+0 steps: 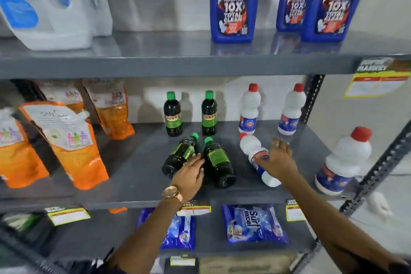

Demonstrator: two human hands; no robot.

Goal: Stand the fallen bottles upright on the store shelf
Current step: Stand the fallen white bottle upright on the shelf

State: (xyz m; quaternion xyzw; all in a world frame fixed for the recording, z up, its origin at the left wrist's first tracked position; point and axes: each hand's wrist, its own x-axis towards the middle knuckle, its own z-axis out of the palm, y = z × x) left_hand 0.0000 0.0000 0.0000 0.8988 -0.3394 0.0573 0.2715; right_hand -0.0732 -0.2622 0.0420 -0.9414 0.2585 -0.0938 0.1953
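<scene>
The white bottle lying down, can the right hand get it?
Probably yes. The right hand is already over the fallen white bottle, fingers spread, and nothing stands between them. Whether it touches yet is unclear.

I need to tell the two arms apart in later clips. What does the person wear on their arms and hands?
Both forearms are bare, no sleeves or gloves. The left hand has a rose-gold watch at its wrist. The right hand wears a ring.

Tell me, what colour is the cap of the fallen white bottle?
Red. The cap of the fallen white bottle shows best in the head view.
</scene>
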